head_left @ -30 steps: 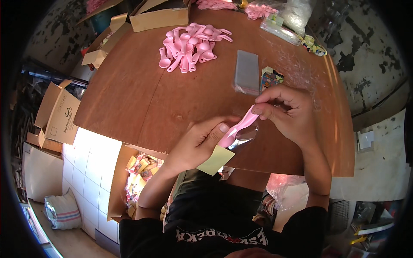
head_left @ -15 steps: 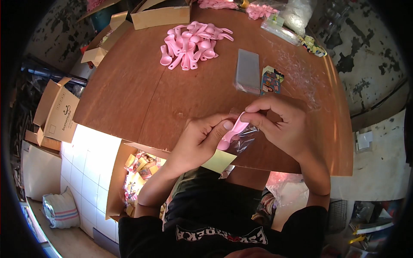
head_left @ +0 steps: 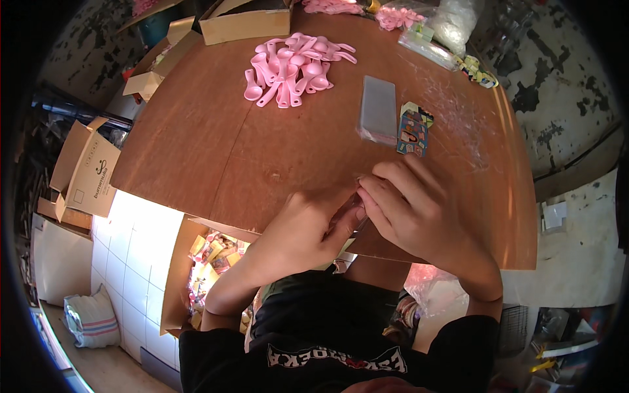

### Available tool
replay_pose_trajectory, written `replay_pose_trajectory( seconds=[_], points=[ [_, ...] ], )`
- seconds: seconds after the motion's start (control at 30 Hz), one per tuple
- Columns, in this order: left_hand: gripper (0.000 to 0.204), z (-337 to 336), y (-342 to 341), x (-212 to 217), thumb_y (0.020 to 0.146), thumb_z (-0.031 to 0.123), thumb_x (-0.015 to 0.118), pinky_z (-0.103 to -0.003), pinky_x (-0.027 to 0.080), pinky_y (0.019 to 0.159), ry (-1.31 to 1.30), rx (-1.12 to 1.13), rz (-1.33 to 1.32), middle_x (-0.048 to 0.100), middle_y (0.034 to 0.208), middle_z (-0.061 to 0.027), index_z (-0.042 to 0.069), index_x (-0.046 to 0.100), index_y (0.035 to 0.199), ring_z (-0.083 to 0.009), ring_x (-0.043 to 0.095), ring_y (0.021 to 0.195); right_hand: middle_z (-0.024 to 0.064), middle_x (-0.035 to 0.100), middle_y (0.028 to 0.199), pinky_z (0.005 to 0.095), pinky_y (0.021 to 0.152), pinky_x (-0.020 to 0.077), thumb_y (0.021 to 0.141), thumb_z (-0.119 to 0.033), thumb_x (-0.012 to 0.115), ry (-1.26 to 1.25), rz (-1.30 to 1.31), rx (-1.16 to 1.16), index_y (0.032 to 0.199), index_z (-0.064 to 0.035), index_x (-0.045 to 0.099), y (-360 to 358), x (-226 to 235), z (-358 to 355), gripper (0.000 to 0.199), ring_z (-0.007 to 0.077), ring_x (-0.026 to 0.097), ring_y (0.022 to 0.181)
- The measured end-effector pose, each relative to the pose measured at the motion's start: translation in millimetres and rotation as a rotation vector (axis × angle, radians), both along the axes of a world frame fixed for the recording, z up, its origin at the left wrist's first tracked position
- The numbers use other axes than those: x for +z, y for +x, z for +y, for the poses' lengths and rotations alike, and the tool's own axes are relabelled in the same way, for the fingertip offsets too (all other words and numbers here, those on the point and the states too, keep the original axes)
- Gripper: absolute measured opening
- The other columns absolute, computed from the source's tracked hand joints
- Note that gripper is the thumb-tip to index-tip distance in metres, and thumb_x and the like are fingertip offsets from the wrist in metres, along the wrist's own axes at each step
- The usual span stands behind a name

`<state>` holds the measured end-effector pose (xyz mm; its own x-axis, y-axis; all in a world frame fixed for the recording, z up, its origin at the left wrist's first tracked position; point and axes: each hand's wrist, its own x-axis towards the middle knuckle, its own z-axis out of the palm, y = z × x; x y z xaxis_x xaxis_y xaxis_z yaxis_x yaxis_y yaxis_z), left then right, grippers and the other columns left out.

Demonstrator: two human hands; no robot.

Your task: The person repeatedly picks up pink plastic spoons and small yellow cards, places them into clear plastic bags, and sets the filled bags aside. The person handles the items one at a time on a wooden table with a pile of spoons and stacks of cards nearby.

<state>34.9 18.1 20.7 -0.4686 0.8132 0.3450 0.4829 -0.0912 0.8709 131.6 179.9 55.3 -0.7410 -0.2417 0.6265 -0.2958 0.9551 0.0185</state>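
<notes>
My left hand (head_left: 308, 229) and my right hand (head_left: 413, 209) meet at the near edge of the brown table (head_left: 196, 150). Both pinch a small clear packet (head_left: 356, 213) between their fingertips; only a sliver of it shows and what it holds is hidden. Beyond my right hand lie a grey-clear stack of sleeves (head_left: 379, 110) and a small stack of colourful printed cards (head_left: 413, 131). A pile of pink plastic spoons (head_left: 295, 69) lies at the far middle of the table.
A cardboard box (head_left: 246, 26) and clear bags of small items (head_left: 445, 26) stand along the far edge. Open cartons (head_left: 85, 170) sit on the floor to the left. Below the table's near edge, an open box (head_left: 209, 255) holds colourful packets.
My hands have come down and closed together over the packet. The pink spoon and the yellow card that showed between them before are now covered by my fingers.
</notes>
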Motion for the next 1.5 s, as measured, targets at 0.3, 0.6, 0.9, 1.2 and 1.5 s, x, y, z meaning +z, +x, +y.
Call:
replay_pose_trajectory(
  seconds=[0.3,0.6,0.9,1.2,1.5],
  points=[
    [0.030,-6,-8,-12,0.084,-0.003,0.058,-0.042,0.049,0.056,0.025,-0.108,0.166,0.063,0.074,-0.0236,-0.001,0.064,0.113,-0.0392,0.063,0.063,0.0074,0.058,0.077,0.0323,0.057,0.0467,0.061,0.006,0.067,-0.427,-0.152,0.103,0.075,-0.0024,0.061,0,-2,8,0.017,0.0216,0.058,0.067],
    [0.026,-13,-6,-23,0.092,-0.002,0.057,-0.027,0.056,0.071,0.447,0.015,-0.128,0.073,0.096,-0.0160,-0.004,0.066,0.116,-0.0170,0.072,0.080,0.0018,0.052,0.081,0.0274,0.068,0.0425,0.074,-0.004,0.064,-1.083,-0.099,0.317,0.074,-0.0070,0.055,8,45,60,0.010,0.0126,0.053,0.071],
    [0.020,-14,-9,-12,0.096,-0.001,0.054,-0.025,0.055,0.078,0.470,0.031,-0.186,0.073,0.100,-0.0168,-0.006,0.064,0.113,-0.0174,0.070,0.093,0.0098,0.069,0.098,0.0304,0.078,0.0514,0.080,-0.009,0.068,0.068,-0.241,-1.121,0.104,-0.0056,0.070,21,-57,272,0.025,0.0211,0.067,0.085],
    [0.020,6,-7,-6,0.100,0.010,0.055,-0.023,0.054,0.068,0.405,0.039,-0.382,0.072,0.086,-0.0079,-0.005,0.067,0.105,-0.0080,0.066,0.080,0.0101,0.067,0.104,0.0256,0.080,0.0501,0.088,-0.002,0.066,-0.611,-0.111,-0.182,0.106,0.0013,0.069,3,24,102,0.018,0.0131,0.063,0.093],
    [0.019,1,-1,6,0.101,0.007,0.049,-0.029,0.058,0.076,0.369,-0.003,-0.407,0.070,0.102,-0.0169,-0.007,0.060,0.109,-0.0197,0.071,0.087,0.0157,0.067,0.109,0.0369,0.085,0.0526,0.085,-0.026,0.070,-1.232,-0.399,0.348,0.109,0.0045,0.066,22,54,197,0.039,0.0222,0.065,0.095]
  ],
)
